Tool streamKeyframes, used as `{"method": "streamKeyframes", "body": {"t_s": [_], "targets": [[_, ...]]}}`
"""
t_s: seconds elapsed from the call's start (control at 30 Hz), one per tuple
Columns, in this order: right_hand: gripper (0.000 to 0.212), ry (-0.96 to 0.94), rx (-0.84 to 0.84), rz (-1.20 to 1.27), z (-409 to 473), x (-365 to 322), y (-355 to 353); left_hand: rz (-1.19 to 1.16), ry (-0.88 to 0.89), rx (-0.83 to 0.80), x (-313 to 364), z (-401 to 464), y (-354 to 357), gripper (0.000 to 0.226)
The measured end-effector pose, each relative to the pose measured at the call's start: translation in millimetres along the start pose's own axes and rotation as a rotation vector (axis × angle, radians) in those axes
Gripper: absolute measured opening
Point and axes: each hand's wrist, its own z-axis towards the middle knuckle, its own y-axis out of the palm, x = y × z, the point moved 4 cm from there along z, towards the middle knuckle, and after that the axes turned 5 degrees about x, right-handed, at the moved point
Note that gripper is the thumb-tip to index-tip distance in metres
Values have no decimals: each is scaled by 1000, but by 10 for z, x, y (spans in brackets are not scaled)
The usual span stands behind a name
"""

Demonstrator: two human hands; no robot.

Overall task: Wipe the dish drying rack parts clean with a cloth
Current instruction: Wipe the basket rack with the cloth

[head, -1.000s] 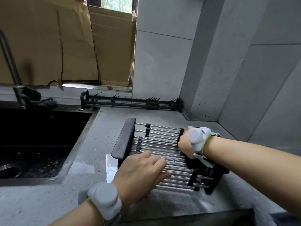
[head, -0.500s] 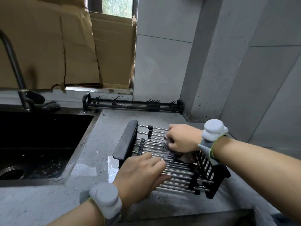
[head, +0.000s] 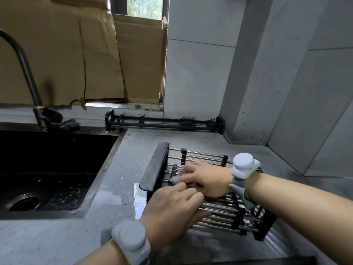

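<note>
On steel rods [head: 202,154] (round): cloth [head: 174,180].

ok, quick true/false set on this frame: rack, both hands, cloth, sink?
1. The dish rack sits inside the sink. False: it rests on the countertop, right of the sink.
2. The right hand presses a cloth onto the rack's rods. True.
3. The left hand is lifted clear of the rack. False: it rests on the rods.
4. A second rack part lies along the back wall. True.
5. Water is running from the faucet. False: no stream is visible.
</note>
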Motion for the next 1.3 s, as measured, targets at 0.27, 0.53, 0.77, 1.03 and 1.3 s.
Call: {"method": "streamKeyframes", "body": {"t_s": [0.27,0.53,0.77,1.03,1.3], "targets": [[30,173,138,135,137,36,-172,21,-4,-7,0,-7,12,39],[14,232,165,523,357,-111,-70,9,0,-1,10,-9,30,39],[16,189,144,224,451,-144,14,29,15,10,-9,-17,39,38],[27,170,6,314,230,-30,-18,-4,15,33,-6,-20,32,39],[35,348,-67,284,-51,146,-182,-38,-4,0,-4,-24,32,37]]}}
